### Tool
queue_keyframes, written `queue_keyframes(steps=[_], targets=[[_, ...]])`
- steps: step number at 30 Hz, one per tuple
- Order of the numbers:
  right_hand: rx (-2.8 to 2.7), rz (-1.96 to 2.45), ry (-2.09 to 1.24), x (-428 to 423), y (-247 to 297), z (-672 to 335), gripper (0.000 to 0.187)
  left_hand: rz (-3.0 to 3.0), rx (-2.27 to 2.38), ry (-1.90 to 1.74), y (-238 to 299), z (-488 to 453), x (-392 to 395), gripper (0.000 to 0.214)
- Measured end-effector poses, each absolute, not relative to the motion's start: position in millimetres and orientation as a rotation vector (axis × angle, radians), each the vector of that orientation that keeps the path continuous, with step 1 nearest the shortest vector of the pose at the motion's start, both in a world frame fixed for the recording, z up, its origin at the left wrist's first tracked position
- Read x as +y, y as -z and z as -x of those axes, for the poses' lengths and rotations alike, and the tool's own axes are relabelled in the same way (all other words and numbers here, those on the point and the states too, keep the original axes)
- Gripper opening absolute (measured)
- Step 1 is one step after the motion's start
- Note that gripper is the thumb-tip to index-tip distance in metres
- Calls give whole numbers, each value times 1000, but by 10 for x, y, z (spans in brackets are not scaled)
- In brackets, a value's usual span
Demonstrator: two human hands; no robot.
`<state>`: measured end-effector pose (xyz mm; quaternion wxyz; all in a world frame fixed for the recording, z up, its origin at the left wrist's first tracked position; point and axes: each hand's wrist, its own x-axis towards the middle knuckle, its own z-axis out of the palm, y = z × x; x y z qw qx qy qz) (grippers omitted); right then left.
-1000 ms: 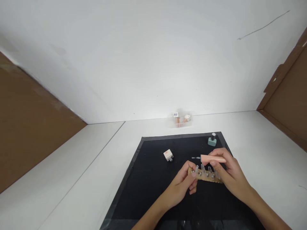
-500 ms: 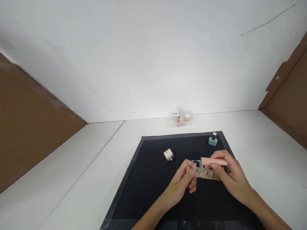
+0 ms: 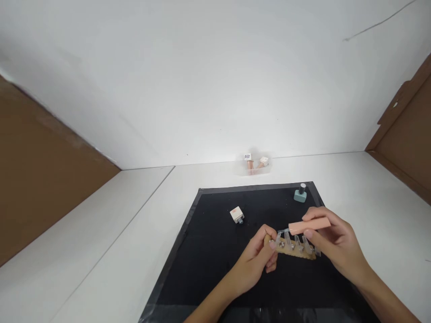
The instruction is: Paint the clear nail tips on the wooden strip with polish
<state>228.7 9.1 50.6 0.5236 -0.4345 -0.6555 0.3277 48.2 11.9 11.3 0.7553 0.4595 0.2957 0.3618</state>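
My left hand point(image 3: 257, 255) is closed on the left end of a tan nail tip stand point(image 3: 296, 252), which carries several clear false nails point(image 3: 297, 242) in a row. In my right hand point(image 3: 333, 242) is the peach nail polish brush point(image 3: 310, 225), gripped by its long cap. Its thin brush points left and lies at the tip of a clear nail near my left thumb; I cannot tell whether it touches. A white square polish bottle point(image 3: 237, 213) without a cap lies on the black mat point(image 3: 202, 251), left of my hands.
A small teal polish bottle point(image 3: 300, 195) with a dark cap stands at the mat's far right corner. Behind the mat, a clear tray point(image 3: 256, 172) by the white wall holds white bottles with peach caps. Brown boards point(image 3: 50, 175) rise at both sides.
My right hand has moved a little to the right with the brush, now tilted up at its cap end. The stand has shifted right and tilted, and more of its nails show.
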Motion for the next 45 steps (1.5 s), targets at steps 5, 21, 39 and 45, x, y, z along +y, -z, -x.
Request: queue_keyframes(steps=[5,21,39,45], targets=[[-1619,963,-838,87,-499,-2299,5,-1127,701,-790,-117,-466,112,36],[-1746,886,-857,82,-453,-2299,4,-1287,764,-763,-40,-421,112,34],[-1530,945,-890,97,-465,-2308,5,-1433,800,-763,-16,-387,97,29],[-1463,783,-1158,118,-474,-2372,12,-1459,800,-772,4,-390,88,28]])
